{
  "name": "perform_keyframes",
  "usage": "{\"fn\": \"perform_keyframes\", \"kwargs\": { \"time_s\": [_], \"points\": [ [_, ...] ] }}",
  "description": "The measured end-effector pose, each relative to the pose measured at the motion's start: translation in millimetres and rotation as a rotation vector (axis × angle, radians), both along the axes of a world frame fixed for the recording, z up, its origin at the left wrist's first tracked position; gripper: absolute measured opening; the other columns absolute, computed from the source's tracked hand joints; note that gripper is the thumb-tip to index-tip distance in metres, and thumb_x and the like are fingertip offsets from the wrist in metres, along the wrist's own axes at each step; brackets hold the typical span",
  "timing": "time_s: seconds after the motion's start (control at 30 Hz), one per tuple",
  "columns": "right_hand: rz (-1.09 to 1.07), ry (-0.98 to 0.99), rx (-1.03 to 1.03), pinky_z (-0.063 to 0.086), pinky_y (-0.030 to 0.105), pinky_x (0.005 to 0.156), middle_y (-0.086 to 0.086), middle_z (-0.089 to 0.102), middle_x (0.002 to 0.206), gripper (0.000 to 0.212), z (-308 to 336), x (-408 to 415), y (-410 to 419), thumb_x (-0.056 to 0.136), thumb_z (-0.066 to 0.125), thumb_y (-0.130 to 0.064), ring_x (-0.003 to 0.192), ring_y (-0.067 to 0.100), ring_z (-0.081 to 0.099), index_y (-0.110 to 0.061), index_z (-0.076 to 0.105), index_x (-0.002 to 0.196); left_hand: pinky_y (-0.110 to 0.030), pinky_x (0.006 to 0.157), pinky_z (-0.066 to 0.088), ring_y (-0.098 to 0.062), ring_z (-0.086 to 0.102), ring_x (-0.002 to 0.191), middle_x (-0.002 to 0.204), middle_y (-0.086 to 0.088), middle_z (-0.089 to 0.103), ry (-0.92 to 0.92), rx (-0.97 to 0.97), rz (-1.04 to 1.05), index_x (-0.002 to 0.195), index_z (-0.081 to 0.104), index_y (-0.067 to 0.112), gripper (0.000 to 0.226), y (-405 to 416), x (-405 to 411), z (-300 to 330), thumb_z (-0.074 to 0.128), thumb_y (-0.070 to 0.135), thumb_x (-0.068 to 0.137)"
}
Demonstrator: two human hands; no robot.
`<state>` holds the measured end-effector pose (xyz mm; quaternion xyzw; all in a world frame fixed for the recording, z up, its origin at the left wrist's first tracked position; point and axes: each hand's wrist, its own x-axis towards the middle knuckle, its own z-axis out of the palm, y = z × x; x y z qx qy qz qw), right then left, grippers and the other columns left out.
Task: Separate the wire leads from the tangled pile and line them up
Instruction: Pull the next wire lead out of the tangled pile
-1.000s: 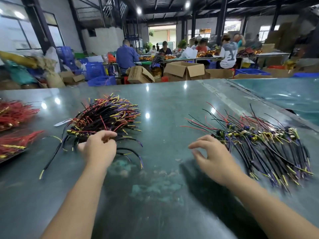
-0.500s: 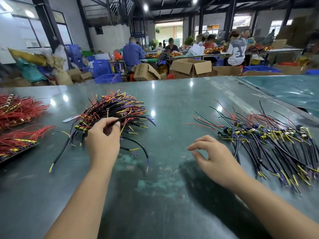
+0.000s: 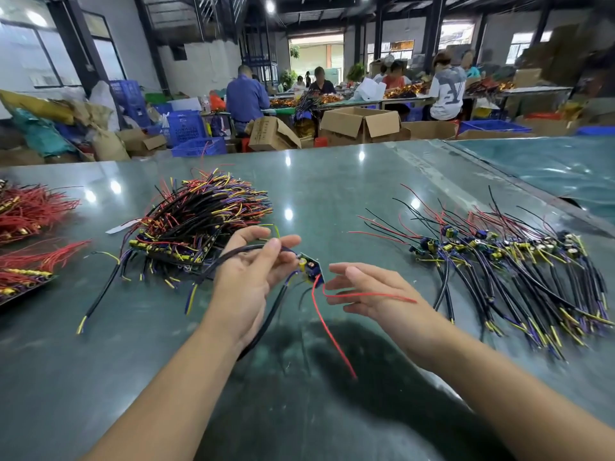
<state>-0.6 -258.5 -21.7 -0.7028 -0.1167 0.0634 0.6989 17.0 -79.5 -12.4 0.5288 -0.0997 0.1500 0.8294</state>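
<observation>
Where hands [image 3: 256, 277] meet — wire lead [image 3: 311, 269].

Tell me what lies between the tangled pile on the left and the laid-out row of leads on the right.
In the head view, between the tangled pile and the laid-out row: the left hand gripping one wire lead, the open right hand, and bare green table beyond.

The left hand [image 3: 248, 277] has lifted one wire lead [image 3: 307, 266] clear of the tangled pile [image 3: 196, 221]; the right hand [image 3: 369, 291] has come in beside it.
</observation>
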Motion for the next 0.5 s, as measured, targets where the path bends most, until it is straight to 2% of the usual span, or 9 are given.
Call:
{"fn": "perform_keyframes", "kwargs": {
  "time_s": [0.07,0.17,0.23,0.3,0.37,0.43,0.5],
  "points": [
    [0.076,-0.035,0.017,0.050,0.024,0.084,0.007,0.068,0.108,0.027,0,-1,0,0.095,0.052,-0.008,0.091,0.014,0.066,-0.013,0.060,0.120,-0.021,0.064,0.056,-0.010,0.065,0.063,0.087,-0.013,0.073,0.016,0.002,-0.036,0.098,0.049,0.013,0.015,-5,-1,-3,0.047,-0.002,0.093],
    [0.086,-0.192,-0.180,0.048,0.022,0.078,0.006,0.067,0.101,0.035,-4,-1,4,0.087,0.061,0.003,0.081,0.010,0.060,-0.021,0.064,0.112,-0.021,0.064,0.056,-0.009,0.065,0.064,0.088,-0.011,0.074,0.045,-0.013,-0.072,0.100,0.053,0.012,0.016,-8,-2,-5,0.047,0.000,0.093],
    [0.012,-0.242,-0.233,0.047,0.022,0.075,-0.001,0.063,0.086,0.029,-7,1,8,0.083,0.068,-0.003,0.074,0.008,0.056,-0.028,0.067,0.100,-0.020,0.063,0.055,-0.008,0.065,0.065,0.086,-0.009,0.073,0.076,-0.029,-0.097,0.100,0.055,0.011,0.016,-9,-2,-8,0.047,0.000,0.094],
    [-0.088,-0.313,-0.280,0.045,0.018,0.071,-0.009,0.061,0.081,0.017,-11,5,8,0.083,0.071,-0.014,0.070,0.003,0.055,-0.030,0.069,0.089,-0.018,0.062,0.054,-0.007,0.064,0.066,0.083,-0.006,0.073,0.106,-0.009,-0.109,0.098,0.058,0.010,0.017,-10,-1,-10,0.046,-0.001,0.095],
    [-0.117,-0.336,-0.294,0.038,0.015,0.065,-0.016,0.056,0.073,0.005,-13,8,5,0.088,0.066,-0.024,0.065,-0.002,0.051,-0.024,0.070,0.085,-0.019,0.063,0.053,-0.007,0.063,0.070,0.083,-0.002,0.072,0.130,0.107,-0.084,0.095,0.062,0.012,0.021,-8,1,-13,0.048,-0.004,0.093],
    [-0.090,-0.297,-0.251,0.038,0.024,0.068,-0.012,0.055,0.073,0.017,-15,9,3,0.093,0.059,-0.028,0.069,0.003,0.049,-0.015,0.069,0.088,-0.021,0.067,0.050,-0.007,0.064,0.080,0.089,0.000,0.073,0.148,0.270,-0.079,0.093,0.065,0.016,0.019,-6,1,-16,0.058,0.001,0.085],
    [-0.064,-0.247,-0.170,0.046,0.028,0.075,-0.007,0.062,0.074,0.016,-14,7,3,0.095,0.057,-0.024,0.073,0.005,0.056,-0.019,0.070,0.087,-0.023,0.073,0.051,-0.011,0.065,0.088,0.097,-0.003,0.072,0.161,0.338,-0.151,0.095,0.068,0.017,0.019,-6,0,-18,0.062,0.010,0.078]
  ]
}}
